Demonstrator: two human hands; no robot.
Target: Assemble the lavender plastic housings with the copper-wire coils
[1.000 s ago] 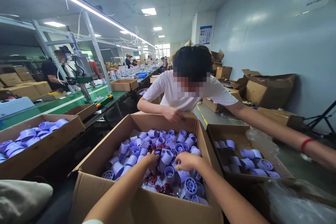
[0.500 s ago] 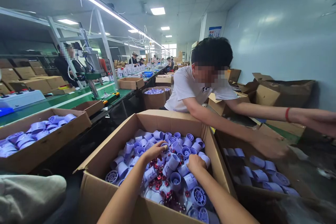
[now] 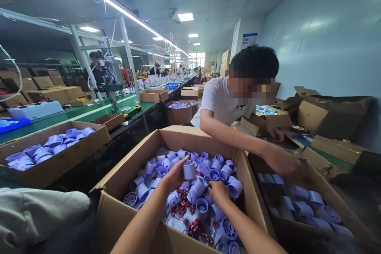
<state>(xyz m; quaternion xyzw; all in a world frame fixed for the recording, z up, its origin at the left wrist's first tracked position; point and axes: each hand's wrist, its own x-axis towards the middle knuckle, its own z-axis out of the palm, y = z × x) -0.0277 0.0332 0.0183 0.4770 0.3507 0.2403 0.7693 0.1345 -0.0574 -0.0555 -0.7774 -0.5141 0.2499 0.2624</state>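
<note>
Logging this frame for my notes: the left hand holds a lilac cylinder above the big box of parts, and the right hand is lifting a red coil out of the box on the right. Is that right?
Not quite. The head view shows the right hand down in the same big box, among the lilac parts beside the left hand, not in the box on the right. The left hand does hold a lilac cylinder above the pile.

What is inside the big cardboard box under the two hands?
The big cardboard box holds loose lilac plastic cylinders and small red copper-wound parts. The forearms and the heap hide whatever lies deeper.
</note>
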